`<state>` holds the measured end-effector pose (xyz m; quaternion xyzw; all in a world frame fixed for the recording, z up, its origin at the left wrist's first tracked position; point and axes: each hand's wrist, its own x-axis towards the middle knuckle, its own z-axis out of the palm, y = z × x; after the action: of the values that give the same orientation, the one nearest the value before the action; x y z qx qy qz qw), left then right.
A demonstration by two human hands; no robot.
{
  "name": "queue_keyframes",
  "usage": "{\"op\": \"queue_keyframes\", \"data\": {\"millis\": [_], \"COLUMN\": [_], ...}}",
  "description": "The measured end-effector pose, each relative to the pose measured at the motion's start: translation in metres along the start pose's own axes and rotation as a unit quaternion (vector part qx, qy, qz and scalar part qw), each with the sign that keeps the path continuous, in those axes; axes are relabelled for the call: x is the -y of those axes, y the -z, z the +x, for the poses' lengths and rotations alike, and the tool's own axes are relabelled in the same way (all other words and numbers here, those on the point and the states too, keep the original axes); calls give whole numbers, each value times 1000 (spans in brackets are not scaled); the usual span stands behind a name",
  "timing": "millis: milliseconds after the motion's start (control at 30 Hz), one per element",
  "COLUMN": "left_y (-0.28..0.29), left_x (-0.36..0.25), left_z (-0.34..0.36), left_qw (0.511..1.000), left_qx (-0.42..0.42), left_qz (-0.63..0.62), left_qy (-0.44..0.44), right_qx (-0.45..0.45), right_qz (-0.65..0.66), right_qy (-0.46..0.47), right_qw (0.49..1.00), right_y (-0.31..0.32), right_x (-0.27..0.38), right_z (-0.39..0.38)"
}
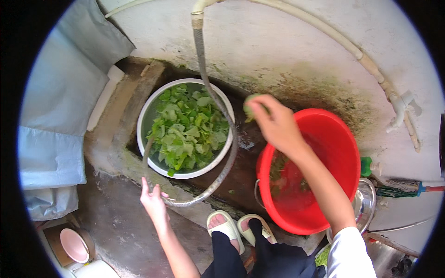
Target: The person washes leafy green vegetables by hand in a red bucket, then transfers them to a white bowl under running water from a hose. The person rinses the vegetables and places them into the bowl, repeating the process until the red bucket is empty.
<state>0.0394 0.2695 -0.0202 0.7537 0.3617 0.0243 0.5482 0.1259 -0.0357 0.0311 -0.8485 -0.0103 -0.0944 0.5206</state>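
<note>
Green leafy vegetables (187,127) fill a white-rimmed round basin (144,109) with water in it. My left hand (155,199) is at the near left of the basin, its fingers around the bend of a grey ribbed hose (218,178). That hose hangs from a pipe, loops round the basin's right side and runs back up over its left rim into the leaves. Between the basin and a red bucket (331,134), my right hand (277,121) is raised, closed on a small bunch of green leaves (251,107), slightly blurred. Water and some leaves lie in the bucket.
A white wall pipe (324,25) leads to a tap (399,111) at the right. Behind the bucket are a metal bowl (366,204) and a green bottle (366,166). Grey sheeting (60,106) hangs at the left above a pink bowl (74,245). A low concrete ledge (125,120) borders the basin.
</note>
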Motion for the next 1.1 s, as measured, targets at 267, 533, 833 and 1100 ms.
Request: {"op": "queue_keyframes", "data": {"millis": [267, 533, 833, 1100], "left_y": [-1, -7, -17, 0], "left_x": [-1, -1, -4, 1], "left_z": [-1, -4, -5, 1], "left_qw": [1000, 1000, 999, 1000], "left_qx": [6, 17, 31, 7], "left_qz": [0, -9, -9, -8], "left_qy": [-4, -7, -10, 3], "right_qx": [51, 193, 437, 333], "right_qz": [-213, -227, -158, -190], "right_qy": [-324, -214, -309, -389], "right_qw": [920, 930, 830, 837], "right_y": [118, 14, -39, 30], "right_x": [-130, -225, -251, -87], "right_z": [-74, -107, -204, -172]}}
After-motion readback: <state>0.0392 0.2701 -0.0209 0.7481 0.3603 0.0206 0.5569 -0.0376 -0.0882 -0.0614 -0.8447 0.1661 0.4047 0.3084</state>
